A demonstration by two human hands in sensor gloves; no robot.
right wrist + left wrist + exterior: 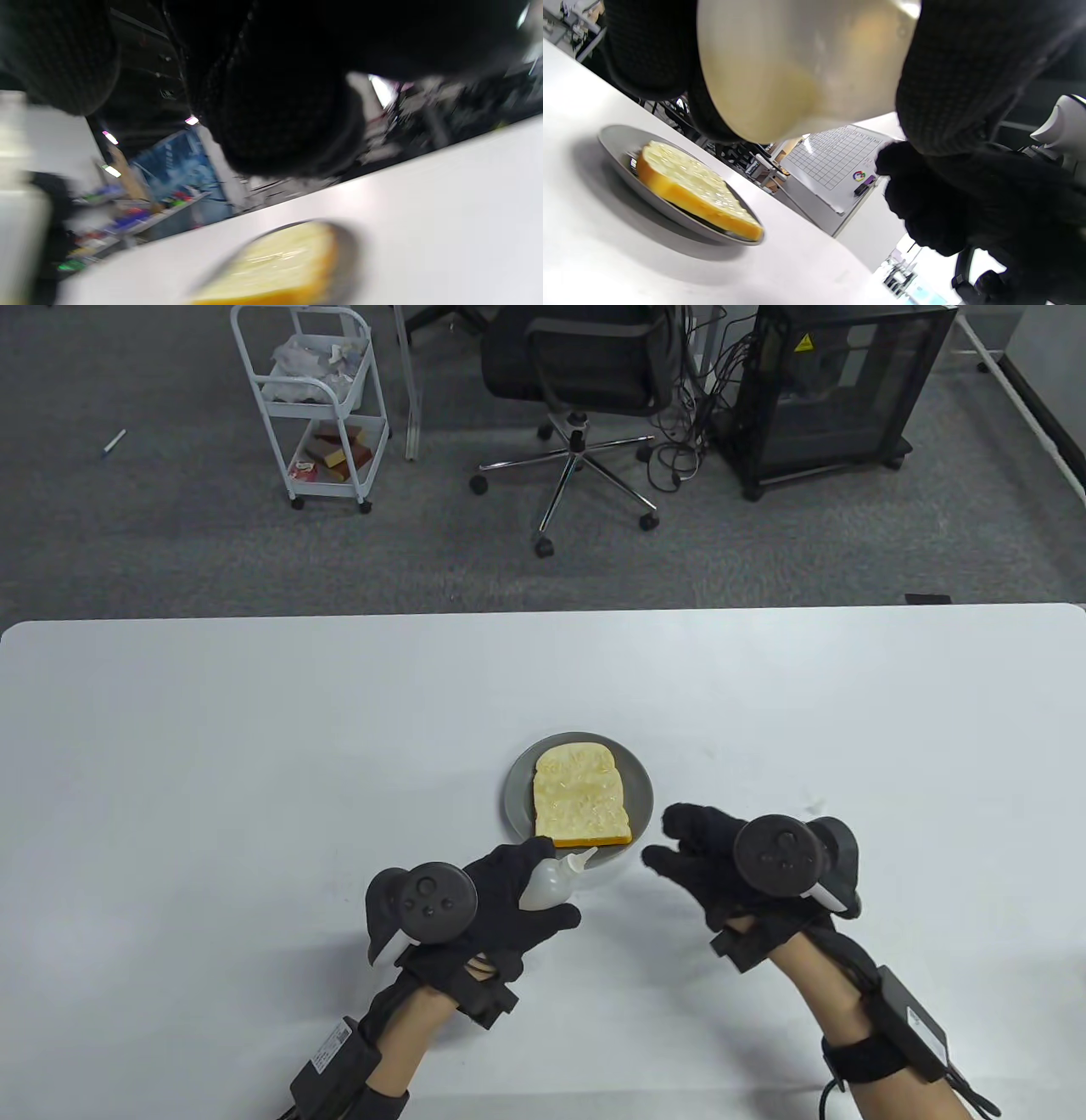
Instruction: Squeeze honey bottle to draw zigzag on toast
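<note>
A slice of toast (pixel 581 805) lies on a grey plate (pixel 519 802) at the table's middle. It also shows in the left wrist view (pixel 691 186) and, blurred, in the right wrist view (pixel 280 267). My left hand (pixel 509 891) grips a white squeeze honey bottle (pixel 550 884), tilted, with its nozzle pointing up-right over the plate's near rim. The bottle's base fills the top of the left wrist view (pixel 797 63). My right hand (pixel 704 848) hovers to the right of the plate with fingers spread, holding nothing.
The white table (pixel 254 746) stretches wide on both sides of the plate. Beyond its far edge stand a white cart (pixel 314 398), an office chair (pixel 585 381) and a black cabinet (pixel 840 390).
</note>
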